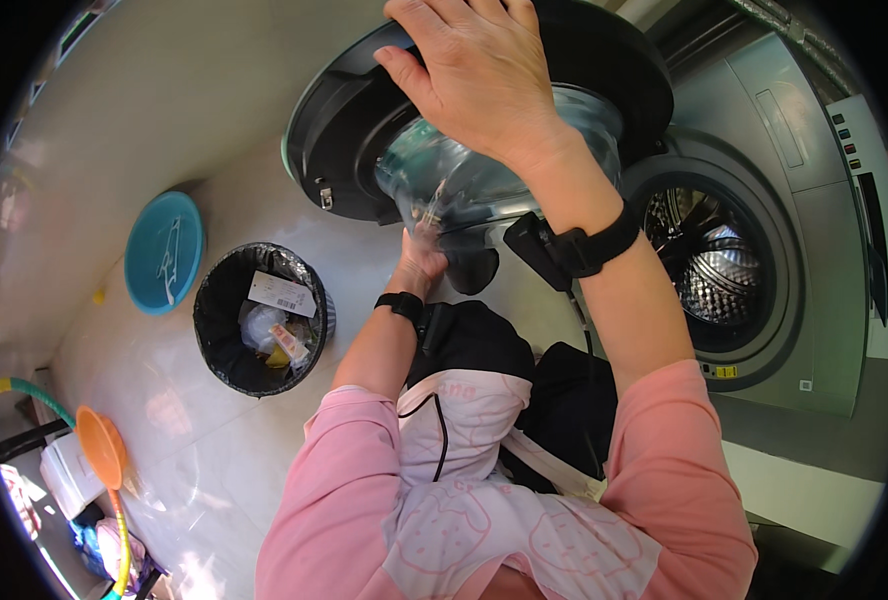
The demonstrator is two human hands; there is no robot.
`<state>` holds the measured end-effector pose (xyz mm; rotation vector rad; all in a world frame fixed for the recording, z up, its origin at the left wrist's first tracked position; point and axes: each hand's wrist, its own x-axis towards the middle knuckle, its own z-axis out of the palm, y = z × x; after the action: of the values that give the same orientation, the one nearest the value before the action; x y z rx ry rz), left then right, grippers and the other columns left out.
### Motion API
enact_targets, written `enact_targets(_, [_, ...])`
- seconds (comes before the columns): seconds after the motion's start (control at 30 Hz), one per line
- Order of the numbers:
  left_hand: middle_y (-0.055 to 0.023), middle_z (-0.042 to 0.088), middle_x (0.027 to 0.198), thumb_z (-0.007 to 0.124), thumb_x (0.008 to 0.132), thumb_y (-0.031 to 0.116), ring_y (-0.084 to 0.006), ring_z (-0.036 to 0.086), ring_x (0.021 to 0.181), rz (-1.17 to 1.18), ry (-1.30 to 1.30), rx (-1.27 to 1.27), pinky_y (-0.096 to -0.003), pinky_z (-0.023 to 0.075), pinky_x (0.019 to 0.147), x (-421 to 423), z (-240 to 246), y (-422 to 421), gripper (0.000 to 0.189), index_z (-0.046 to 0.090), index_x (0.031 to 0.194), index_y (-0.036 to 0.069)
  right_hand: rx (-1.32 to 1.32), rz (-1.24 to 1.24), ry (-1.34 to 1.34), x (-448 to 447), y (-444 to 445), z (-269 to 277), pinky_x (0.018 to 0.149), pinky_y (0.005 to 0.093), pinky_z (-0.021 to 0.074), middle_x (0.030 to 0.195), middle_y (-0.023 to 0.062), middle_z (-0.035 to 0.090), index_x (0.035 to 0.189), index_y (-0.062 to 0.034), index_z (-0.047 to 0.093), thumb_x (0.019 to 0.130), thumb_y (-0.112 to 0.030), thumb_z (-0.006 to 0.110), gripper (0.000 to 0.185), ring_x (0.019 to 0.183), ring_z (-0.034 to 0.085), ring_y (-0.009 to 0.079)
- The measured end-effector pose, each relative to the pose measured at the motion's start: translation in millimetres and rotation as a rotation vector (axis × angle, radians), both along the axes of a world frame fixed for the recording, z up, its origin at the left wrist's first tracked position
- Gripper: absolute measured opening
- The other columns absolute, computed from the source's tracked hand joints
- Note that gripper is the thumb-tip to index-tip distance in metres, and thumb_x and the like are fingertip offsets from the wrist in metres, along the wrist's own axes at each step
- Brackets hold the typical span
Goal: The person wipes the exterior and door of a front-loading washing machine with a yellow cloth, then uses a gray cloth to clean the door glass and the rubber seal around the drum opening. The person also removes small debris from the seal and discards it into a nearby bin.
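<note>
The round glass door [339, 135] of a front-loading washing machine [826, 247] stands swung out, with its dark rim and clear bulging bowl in front of me. My right hand [481, 75] lies over the top of the door's rim, fingers spread and tips partly beyond the edge. Low by the glass bowl is my left hand [425, 251], its fingers partly hidden behind or blurred through the glass; whether it holds anything does not show. At the right, the machine's opening shows the shiny metal drum [714, 270].
A bin [211, 337] lined with a black bag holds rubbish, left of my left arm. Beyond it a blue basin [135, 255] holds a white hanger-like item. An orange basin [100, 448], a hose and cloth items lie lower left. My knees are below the door.
</note>
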<state>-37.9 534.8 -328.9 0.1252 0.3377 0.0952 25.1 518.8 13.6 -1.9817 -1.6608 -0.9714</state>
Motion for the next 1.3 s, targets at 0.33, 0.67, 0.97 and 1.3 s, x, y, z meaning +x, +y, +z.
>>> enact_targets(0.33, [-0.0188,0.062,0.135,0.046,0.103,0.035,-0.0371,0.059,0.123,-0.059,0.092,-0.145,-0.0541,0.0429,0.111,25.3,-22.1,-28.9,0.045,0.061,0.129,0.002,-0.008,-0.134,-0.039,16.9,-61.5,0.9,0.112,0.0455,0.0308,0.145,0.0078,0.053,0.142,-0.0164,0.055,0.092,-0.029,0.068,0.054,0.133,0.046,0.0258])
enact_targets(0.67, [-0.0141,0.068,0.126,0.047,0.103,0.032,-0.0316,0.063,0.116,-0.062,0.045,-0.107,-0.0469,0.0483,0.107,4.0,-43.6,-21.7,0.039,0.066,0.123,0.005,0.037,-0.071,-0.008,33.4,-91.3,0.1,0.114,0.0437,0.0311,0.148,0.0101,0.050,0.145,-0.0139,0.050,0.095,-0.029,0.065,0.054,0.135,0.044,0.0264])
enact_targets(0.97, [-0.0165,0.060,0.142,0.047,0.102,0.032,-0.0369,0.054,0.131,0.086,0.201,-0.001,-0.0528,0.0384,0.116,-64.3,3.5,-1.2,0.046,0.060,0.135,0.003,0.081,-0.029,0.091,27.8,-98.9,-10.1,0.121,0.0491,0.0263,0.152,0.0137,0.045,0.149,-0.0092,0.044,0.098,-0.031,0.060,0.057,0.143,0.038,0.0316])
enact_targets(1.3, [-0.0178,0.055,0.146,0.046,0.097,0.040,-0.0380,0.049,0.137,0.109,0.003,0.141,-0.0542,0.0315,0.120,-176.8,80.7,30.0,0.059,0.054,0.141,0.002,0.246,0.059,0.593,-12.2,-177.1,-54.6,0.098,0.0446,0.0489,0.127,0.0128,0.066,0.123,-0.0098,0.066,0.094,-0.032,0.068,0.036,0.119,0.060,0.0344])
